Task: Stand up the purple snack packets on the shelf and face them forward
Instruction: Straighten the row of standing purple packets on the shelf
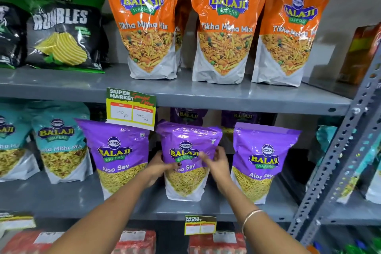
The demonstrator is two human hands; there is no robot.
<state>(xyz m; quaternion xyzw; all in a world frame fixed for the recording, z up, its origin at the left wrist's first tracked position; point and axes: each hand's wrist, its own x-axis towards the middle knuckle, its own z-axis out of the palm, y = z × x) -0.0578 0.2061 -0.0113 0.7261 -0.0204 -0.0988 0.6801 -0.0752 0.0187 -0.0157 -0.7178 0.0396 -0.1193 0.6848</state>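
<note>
Both hands are on the middle purple Aloo Sev packet point(186, 163), left hand point(159, 166) clasping its left edge and right hand point(216, 163), fingers loosely spread, at its front, seemingly steadying it upright and label-forward on the grey shelf point(206, 210) between its two standing neighbours.

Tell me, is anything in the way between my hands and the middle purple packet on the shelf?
Nothing visible is. The left hand is already on the left edge of the middle purple packet, and the right hand lies against its front. The neighbouring purple packets stand apart on either side.
</note>
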